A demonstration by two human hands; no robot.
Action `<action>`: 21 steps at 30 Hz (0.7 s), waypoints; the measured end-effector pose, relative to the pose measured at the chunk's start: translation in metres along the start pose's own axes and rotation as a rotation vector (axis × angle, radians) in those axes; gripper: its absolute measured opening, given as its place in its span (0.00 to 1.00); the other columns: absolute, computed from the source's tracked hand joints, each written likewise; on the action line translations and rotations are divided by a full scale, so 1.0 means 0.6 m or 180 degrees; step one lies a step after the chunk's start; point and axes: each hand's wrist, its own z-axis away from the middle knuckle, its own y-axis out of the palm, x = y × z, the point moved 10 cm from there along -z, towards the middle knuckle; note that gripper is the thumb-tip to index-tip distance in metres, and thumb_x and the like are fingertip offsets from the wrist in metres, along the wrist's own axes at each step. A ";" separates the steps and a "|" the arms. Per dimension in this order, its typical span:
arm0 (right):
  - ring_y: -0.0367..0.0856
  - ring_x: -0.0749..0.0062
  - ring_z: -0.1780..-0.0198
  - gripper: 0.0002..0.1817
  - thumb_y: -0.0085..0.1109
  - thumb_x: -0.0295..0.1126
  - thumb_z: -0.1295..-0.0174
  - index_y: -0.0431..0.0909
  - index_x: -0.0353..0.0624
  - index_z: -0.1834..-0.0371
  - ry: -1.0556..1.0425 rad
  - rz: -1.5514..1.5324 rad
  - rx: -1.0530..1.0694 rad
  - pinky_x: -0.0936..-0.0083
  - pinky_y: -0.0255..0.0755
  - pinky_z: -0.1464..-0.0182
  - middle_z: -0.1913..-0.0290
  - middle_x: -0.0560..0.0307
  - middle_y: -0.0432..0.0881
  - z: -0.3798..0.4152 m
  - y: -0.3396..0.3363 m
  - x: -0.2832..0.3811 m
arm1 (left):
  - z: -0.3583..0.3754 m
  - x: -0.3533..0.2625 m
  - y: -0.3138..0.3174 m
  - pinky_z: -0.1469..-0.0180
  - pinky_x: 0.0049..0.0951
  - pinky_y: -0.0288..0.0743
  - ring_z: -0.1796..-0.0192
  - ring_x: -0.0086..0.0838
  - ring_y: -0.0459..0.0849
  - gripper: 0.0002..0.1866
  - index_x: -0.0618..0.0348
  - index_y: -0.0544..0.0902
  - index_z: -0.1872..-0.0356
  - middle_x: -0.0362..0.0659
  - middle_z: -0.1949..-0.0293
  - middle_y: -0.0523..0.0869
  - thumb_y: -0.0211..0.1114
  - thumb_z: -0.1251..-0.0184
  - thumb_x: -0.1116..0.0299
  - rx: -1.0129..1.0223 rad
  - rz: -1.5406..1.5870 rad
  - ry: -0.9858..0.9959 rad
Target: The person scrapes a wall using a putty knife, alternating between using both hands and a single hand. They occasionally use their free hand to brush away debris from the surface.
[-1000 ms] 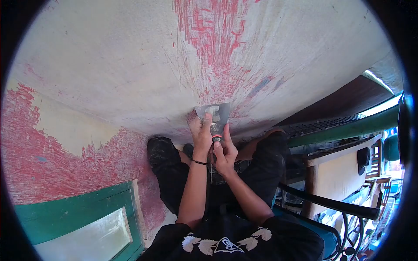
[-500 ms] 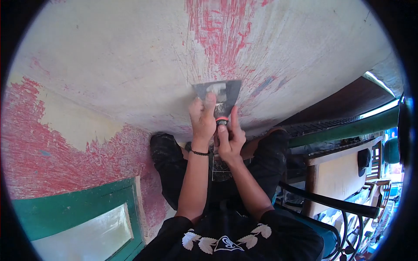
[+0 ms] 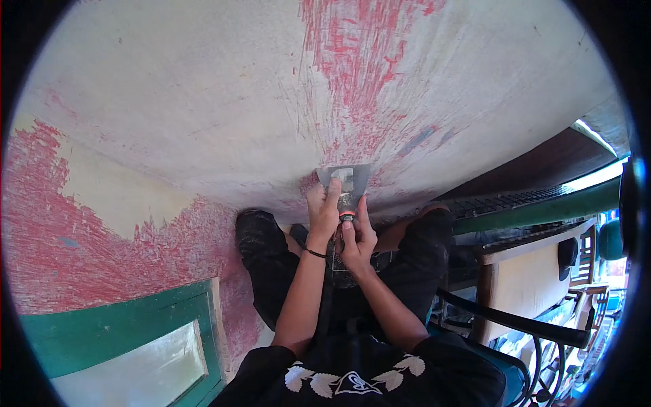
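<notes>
A wide metal scraper (image 3: 349, 192) with a red ring near its handle has its blade edge against the wall (image 3: 203, 102). My left hand (image 3: 323, 210) grips the blade's left side, thumb flat on its face. Around the handle below the red ring, my right hand (image 3: 359, 241) is closed, with a finger stretched up along the blade's right side. Above the blade, the wall shows streaky red patches (image 3: 352, 61) among worn off-white paint. A dark bead bracelet (image 3: 314, 253) is on my left wrist.
At the lower left is a green frame (image 3: 122, 325) with a glass pane. My bent knees are on both sides of my hands. On the right are a black metal armrest (image 3: 515, 317), a green rail (image 3: 542, 205) and a tan table-like panel (image 3: 525, 278).
Both hands and the scraper have moved down the wall toward my body. More of the streaked surface above the blade is in view. The grip looks the same.
</notes>
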 end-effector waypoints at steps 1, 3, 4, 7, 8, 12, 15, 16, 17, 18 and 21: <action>0.69 0.88 0.75 0.36 0.50 0.26 0.24 0.49 0.38 0.16 0.0161 -0.0071 0.0061 0.84 0.68 0.71 0.70 0.67 0.78 0.003 0.003 0.007 | 0.000 -0.010 0.003 0.67 0.28 0.70 0.68 0.19 0.76 0.23 0.66 0.83 0.67 0.35 0.72 0.82 0.59 0.20 0.54 -0.0073 0.0218 0.0035; 0.69 0.88 0.73 0.36 0.50 0.26 0.24 0.47 0.38 0.16 0.0130 -0.0004 0.0090 0.85 0.68 0.69 0.69 0.67 0.78 0.004 0.006 0.010 | 0.000 -0.012 0.002 0.65 0.28 0.71 0.67 0.19 0.76 0.22 0.66 0.84 0.64 0.35 0.70 0.83 0.59 0.20 0.54 -0.0047 0.0159 -0.0013; 0.69 0.88 0.72 0.36 0.50 0.26 0.24 0.48 0.37 0.16 -0.0049 0.0142 0.0061 0.85 0.68 0.68 0.68 0.67 0.78 0.002 0.005 0.013 | 0.004 -0.009 0.002 0.65 0.28 0.71 0.66 0.19 0.77 0.22 0.66 0.84 0.63 0.35 0.69 0.84 0.59 0.19 0.54 -0.0029 0.0129 -0.0053; 0.70 0.88 0.71 0.36 0.51 0.26 0.25 0.49 0.37 0.16 -0.0261 0.0488 0.0005 0.86 0.68 0.65 0.69 0.67 0.78 -0.005 -0.003 0.014 | 0.003 -0.001 0.007 0.60 0.26 0.73 0.63 0.19 0.78 0.19 0.64 0.85 0.59 0.35 0.64 0.86 0.59 0.19 0.56 0.0012 0.0360 -0.0123; 0.70 0.88 0.71 0.36 0.51 0.26 0.25 0.50 0.36 0.16 -0.0269 0.0593 -0.0002 0.87 0.68 0.64 0.69 0.67 0.78 -0.008 -0.007 0.013 | 0.000 -0.013 0.005 0.60 0.26 0.73 0.63 0.19 0.78 0.20 0.65 0.84 0.60 0.36 0.64 0.86 0.59 0.19 0.55 -0.0075 0.0321 0.0011; 0.69 0.88 0.73 0.35 0.51 0.28 0.24 0.52 0.37 0.17 -0.1180 0.0783 -0.0012 0.85 0.67 0.69 0.73 0.68 0.75 -0.070 0.021 0.115 | -0.038 -0.178 0.017 0.60 0.27 0.73 0.63 0.19 0.78 0.23 0.68 0.84 0.61 0.37 0.65 0.86 0.57 0.18 0.54 -0.0163 -0.0332 0.0762; 0.69 0.87 0.76 0.36 0.50 0.28 0.24 0.49 0.37 0.16 -0.0927 0.0170 0.0016 0.85 0.66 0.73 0.74 0.67 0.75 -0.097 0.058 0.197 | -0.070 -0.290 0.036 0.62 0.31 0.74 0.65 0.24 0.80 0.22 0.68 0.85 0.61 0.42 0.68 0.87 0.57 0.19 0.55 0.0006 -0.0224 0.0990; 0.69 0.87 0.76 0.36 0.49 0.28 0.24 0.48 0.37 0.16 -0.0848 -0.0023 0.0070 0.84 0.65 0.74 0.75 0.67 0.75 -0.098 0.064 0.212 | -0.069 -0.299 0.034 0.62 0.31 0.74 0.65 0.23 0.80 0.21 0.68 0.84 0.61 0.42 0.68 0.87 0.57 0.19 0.56 0.0006 -0.0224 0.1035; 0.69 0.87 0.77 0.36 0.49 0.29 0.24 0.47 0.38 0.15 -0.0781 -0.0213 0.0119 0.84 0.65 0.75 0.75 0.67 0.76 -0.098 0.066 0.219 | -0.065 -0.299 0.034 0.62 0.31 0.74 0.65 0.23 0.80 0.21 0.68 0.84 0.61 0.41 0.69 0.86 0.57 0.19 0.56 0.0018 -0.0218 0.1088; 0.71 0.87 0.77 0.37 0.48 0.29 0.23 0.43 0.38 0.15 -0.0949 -0.0002 0.0186 0.85 0.65 0.75 0.72 0.65 0.78 -0.092 0.062 0.206 | -0.061 -0.295 0.036 0.63 0.31 0.74 0.65 0.22 0.79 0.21 0.67 0.84 0.61 0.41 0.69 0.86 0.57 0.19 0.56 0.0032 -0.0198 0.1155; 0.71 0.86 0.76 0.35 0.51 0.26 0.25 0.52 0.35 0.17 -0.0489 -0.0299 -0.0066 0.82 0.70 0.73 0.67 0.64 0.80 -0.049 0.034 0.121 | -0.040 -0.162 0.032 0.62 0.31 0.74 0.65 0.21 0.79 0.23 0.68 0.84 0.59 0.40 0.68 0.86 0.56 0.18 0.53 0.0148 0.0071 0.0674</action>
